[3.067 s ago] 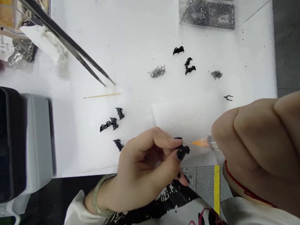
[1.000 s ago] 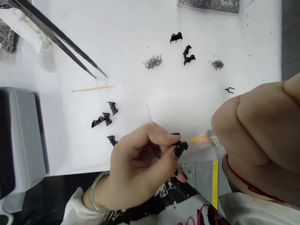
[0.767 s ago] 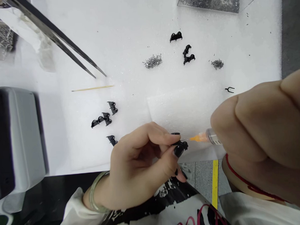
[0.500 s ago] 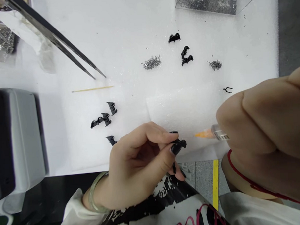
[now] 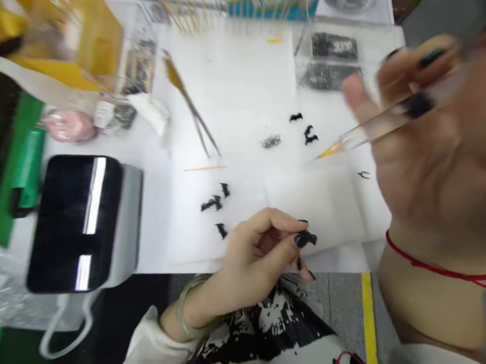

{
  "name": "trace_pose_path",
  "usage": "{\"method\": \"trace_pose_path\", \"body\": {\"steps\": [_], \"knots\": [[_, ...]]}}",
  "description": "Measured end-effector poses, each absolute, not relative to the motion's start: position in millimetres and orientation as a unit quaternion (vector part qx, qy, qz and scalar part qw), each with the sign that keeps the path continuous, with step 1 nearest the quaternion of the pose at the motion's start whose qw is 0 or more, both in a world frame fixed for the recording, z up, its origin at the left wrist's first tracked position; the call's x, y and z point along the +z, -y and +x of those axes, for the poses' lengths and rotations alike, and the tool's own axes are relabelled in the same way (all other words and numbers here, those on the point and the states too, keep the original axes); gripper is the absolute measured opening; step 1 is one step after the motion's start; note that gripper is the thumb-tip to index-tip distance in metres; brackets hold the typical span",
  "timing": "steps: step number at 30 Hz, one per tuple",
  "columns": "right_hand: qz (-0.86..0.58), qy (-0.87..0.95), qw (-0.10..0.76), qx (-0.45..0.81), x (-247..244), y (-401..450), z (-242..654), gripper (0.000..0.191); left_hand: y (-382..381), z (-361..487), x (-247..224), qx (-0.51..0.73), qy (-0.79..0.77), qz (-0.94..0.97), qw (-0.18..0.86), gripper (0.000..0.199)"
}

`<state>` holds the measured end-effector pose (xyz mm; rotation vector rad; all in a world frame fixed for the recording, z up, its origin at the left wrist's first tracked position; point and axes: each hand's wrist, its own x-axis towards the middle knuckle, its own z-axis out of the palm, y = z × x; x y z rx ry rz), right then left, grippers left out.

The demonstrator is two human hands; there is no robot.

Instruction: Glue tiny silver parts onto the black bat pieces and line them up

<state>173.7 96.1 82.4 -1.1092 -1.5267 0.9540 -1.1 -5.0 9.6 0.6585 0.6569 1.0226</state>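
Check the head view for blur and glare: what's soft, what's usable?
Head view: heavy motion blur overall; the right hand and its syringe are smeared, and the boxes along the far edge are indistinct. The left hand pinching a small black part is sharper. Bright streaks of glare cross the dark screen. The white foam mat is nearly washed out, with faint shadows.

Bright, even overhead light; white table (image 5: 242, 85) near overexposed. Heavy motion blur throughout, worst on right hand (image 5: 427, 158). Glare streaks on device screen (image 5: 79, 221), left of fingers (image 5: 299, 238).
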Motion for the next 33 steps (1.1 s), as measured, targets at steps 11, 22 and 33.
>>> {"method": "trace_pose_path", "body": {"steps": [11,22,33], "knots": [[-0.453,0.712,0.375,0.384,37,-147,84,0.009,4,4,5,0.455,-0.300,0.306,0.780,0.010],[-0.411,0.905,0.022,0.105,104,-99,93,0.014,3,-4,5,0.475,-0.278,0.388,0.739,0.012],[-0.270,0.949,-0.109,0.117,65,-112,10,0.039,4,-8,3,0.516,-0.198,0.494,0.671,0.016]]}}
